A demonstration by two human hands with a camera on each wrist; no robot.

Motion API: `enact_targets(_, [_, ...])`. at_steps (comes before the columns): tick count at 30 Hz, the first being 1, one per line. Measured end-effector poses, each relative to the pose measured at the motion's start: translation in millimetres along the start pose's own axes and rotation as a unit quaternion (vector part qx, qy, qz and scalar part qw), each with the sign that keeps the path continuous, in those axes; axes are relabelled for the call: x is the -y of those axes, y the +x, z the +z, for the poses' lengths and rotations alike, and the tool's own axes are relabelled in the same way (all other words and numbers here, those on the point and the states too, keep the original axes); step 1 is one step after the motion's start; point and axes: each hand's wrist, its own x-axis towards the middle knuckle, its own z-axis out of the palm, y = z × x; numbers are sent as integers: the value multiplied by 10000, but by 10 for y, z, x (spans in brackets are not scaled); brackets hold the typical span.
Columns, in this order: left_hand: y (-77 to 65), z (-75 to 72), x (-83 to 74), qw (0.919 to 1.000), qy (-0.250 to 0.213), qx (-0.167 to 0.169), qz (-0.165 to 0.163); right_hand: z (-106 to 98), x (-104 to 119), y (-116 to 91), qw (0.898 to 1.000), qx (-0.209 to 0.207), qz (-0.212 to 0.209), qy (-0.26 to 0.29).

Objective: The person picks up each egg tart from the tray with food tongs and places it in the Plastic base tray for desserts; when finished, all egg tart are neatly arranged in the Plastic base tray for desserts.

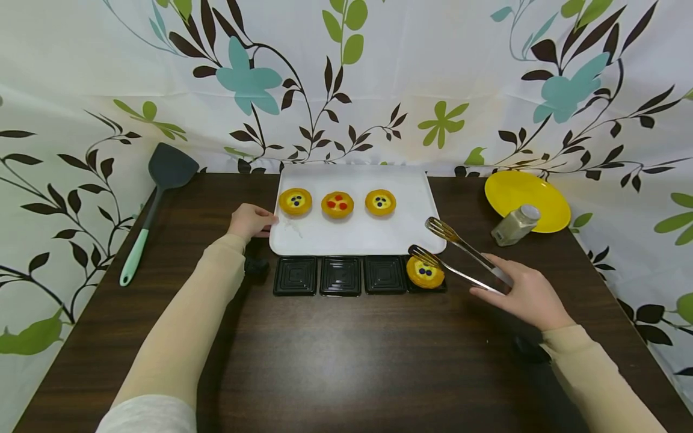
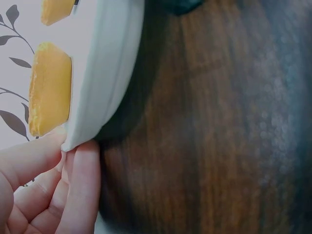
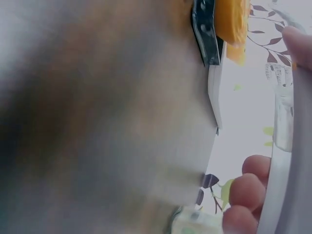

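Note:
My left hand (image 1: 251,221) pinches the left rim of a white tray (image 1: 352,237) between thumb and fingers, as the left wrist view shows closely. On the tray sit three tarts: a blueberry-dotted tart (image 1: 295,202), a red-topped tart (image 1: 337,205) and another blueberry-dotted tart (image 1: 381,202). In my right hand (image 1: 527,293) are metal tongs (image 1: 476,255), gripped with their arms spread apart. One tong tip is over a fourth tart (image 1: 425,273), which sits on the rightmost small black square tray; the other tip is above the white tray's right edge.
Several black square trays (image 1: 340,276) line up before the white tray. A spatula (image 1: 162,195) lies at the far left. To the right are a yellow plate (image 1: 533,195) and a seasoning jar (image 1: 516,225). A patterned curtain (image 1: 379,84) hangs behind the dark table (image 1: 346,355).

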Motion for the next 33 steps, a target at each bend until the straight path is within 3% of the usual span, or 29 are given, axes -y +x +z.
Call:
enact_targets(7, [26,-40,20,10000,-9,-36,10,116,30,423,9997,133,-190,0])
enact_targets(15, [57,12,37,9999,92,-123,33,201,14,817,9977,670,27,17])
enact_targets(33, [64,24,55,9996,117,-261,43,398,95,1228,9946,1020,-74,-182])
